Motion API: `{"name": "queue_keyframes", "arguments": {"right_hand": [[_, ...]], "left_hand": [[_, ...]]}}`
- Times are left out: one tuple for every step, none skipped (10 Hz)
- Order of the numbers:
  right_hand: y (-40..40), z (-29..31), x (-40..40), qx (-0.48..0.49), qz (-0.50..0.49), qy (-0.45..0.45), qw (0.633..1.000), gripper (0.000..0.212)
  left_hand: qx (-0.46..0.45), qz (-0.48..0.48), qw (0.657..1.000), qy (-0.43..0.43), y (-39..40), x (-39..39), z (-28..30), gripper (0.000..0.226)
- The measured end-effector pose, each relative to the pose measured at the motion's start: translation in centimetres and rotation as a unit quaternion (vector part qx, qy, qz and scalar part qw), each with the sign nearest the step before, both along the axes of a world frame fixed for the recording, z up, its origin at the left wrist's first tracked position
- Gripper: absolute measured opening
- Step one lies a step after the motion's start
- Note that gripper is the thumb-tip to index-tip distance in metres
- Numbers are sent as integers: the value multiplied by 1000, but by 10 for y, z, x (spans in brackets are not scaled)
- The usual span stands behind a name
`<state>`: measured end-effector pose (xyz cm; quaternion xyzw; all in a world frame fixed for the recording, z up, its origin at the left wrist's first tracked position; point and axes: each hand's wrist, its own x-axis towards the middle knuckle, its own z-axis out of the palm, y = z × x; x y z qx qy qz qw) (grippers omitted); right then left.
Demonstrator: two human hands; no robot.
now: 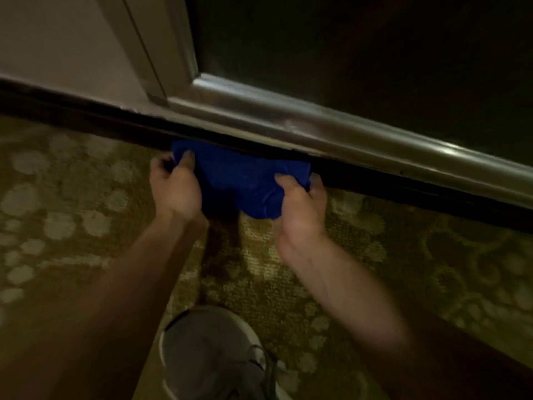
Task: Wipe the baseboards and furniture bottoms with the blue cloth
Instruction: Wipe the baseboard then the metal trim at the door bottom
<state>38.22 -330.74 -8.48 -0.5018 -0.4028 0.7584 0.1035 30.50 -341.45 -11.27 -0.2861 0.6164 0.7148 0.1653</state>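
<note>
My left hand point(175, 189) and right hand point(300, 210) each pinch an end of the blue cloth point(245, 180), pressing it against the dark baseboard point(86, 116).

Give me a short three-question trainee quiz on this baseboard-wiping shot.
1. True or false: both hands grip the blue cloth.
2. Multiple choice: the cloth is against A) the dark baseboard, B) the silver frame, C) the shoe.
3. Fill in: the floor under the hands is patterned ____.

Key:
1. True: the left hand holds the cloth's left end and the right hand its right end.
2. A: the cloth's upper edge meets the dark strip.
3. Carpet.
</note>
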Motion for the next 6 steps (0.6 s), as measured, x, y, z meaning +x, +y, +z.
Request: {"name": "queue_keyframes", "arguments": {"right_hand": [[-6, -7, 13, 13, -12, -2, 1000, 38], [-14, -10, 25, 49, 8, -9, 999, 20], [-23, -15, 45, 72, 4, -31, 997, 21], [-33, -13, 69, 73, 25, -121, 990, 25], [-28, -10, 80, 94, 116, -207, 967, 54], [-9, 3, 81, 118, 176, -266, 940, 54]], "left_hand": [[-14, -18, 999, 23, -8, 10, 5, 19], [-17, -29, 998, 47, -23, 22, 11, 12], [-40, -91, 994, 45, -34, 43, 13, 23], [-176, -260, 949, 36, -44, 74, 10, 34], [-325, -377, 865, 59, -45, 73, 14, 45], [-347, -371, 861, 19, -44, 61, 29, 66]]}}
